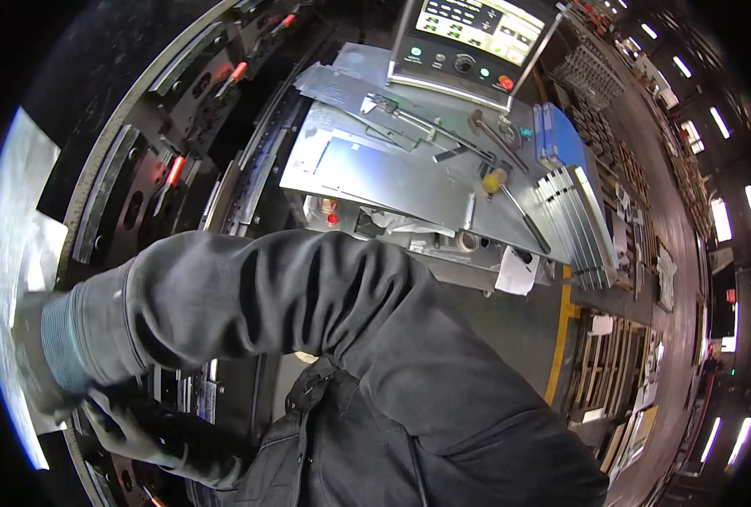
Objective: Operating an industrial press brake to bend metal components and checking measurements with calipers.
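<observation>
Both gloved hands, right (37,355) above left (130,427), reach to a bright metal sheet (16,253) at the dark machine (151,169), beside a surface (409,182) with tools and a control panel (468,38).

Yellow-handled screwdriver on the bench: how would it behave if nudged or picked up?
The screwdriver has a rounded handle and a long thin shaft, so a sideways push would probably roll it. It lies on smooth sheet metal, so it likely slides easily too. It looks rigid and easy to lift with one hand.
</observation>
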The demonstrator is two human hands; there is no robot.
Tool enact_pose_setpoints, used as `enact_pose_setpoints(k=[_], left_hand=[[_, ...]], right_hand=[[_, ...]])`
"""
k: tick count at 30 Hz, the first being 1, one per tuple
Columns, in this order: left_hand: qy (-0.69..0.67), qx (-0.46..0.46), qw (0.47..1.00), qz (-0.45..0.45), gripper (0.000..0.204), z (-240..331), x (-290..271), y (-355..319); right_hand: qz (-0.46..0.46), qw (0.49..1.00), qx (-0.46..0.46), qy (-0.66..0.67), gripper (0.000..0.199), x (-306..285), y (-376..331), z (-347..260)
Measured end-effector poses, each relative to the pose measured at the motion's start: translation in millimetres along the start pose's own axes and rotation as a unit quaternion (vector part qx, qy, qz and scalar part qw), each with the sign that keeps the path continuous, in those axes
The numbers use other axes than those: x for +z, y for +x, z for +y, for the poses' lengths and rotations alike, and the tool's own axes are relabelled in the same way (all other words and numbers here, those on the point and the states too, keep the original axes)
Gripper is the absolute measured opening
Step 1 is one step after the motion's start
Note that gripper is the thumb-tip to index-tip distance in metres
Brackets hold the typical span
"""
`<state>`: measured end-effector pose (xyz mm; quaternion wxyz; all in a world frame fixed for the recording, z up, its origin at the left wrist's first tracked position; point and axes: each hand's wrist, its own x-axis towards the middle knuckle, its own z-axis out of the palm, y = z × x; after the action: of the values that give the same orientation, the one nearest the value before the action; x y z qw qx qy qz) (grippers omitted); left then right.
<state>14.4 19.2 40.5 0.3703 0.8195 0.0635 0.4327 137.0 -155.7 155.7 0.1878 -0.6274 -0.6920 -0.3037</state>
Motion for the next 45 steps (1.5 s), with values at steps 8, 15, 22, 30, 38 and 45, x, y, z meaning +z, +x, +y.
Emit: enact_pose_setpoints(k=[8, 15, 22, 30, 38, 45], left_hand=[[-0.188, -0.113, 0.923, -0.317, 0.015, 81, 81, -32], [-0.218, -0.159, 0.864, -0.425, 0.016, 100, 167, -52], [-0.283, -0.302, 0.593, -0.691, 0.018, 195, 352, -101], [-0.284, -0.391, 0.557, -0.676, 0.030, 241, 471, -197], [-0.306, -0.369, 0.588, -0.651, 0.040, 221, 529, -246], [-0.377, -0.398, 0.544, -0.634, 0.033, 210, 491, -214]], right_hand=[[0.232, 0.952, 0.191, -0.055, 0.041, -11, -180, -9], [-0.226, 0.501, 0.743, -0.381, 0.076, -106, -560, -132], [-0.322, 0.498, 0.799, -0.097, 0.048, -150, -610, -130], [0.041, 0.554, 0.831, 0.014, 0.022, -178, -602, -137], [0.071, 0.618, 0.782, 0.027, 0.021, -189, -600, -17], [0.079, 0.635, 0.724, 0.258, 0.029, -119, -609, 79]])
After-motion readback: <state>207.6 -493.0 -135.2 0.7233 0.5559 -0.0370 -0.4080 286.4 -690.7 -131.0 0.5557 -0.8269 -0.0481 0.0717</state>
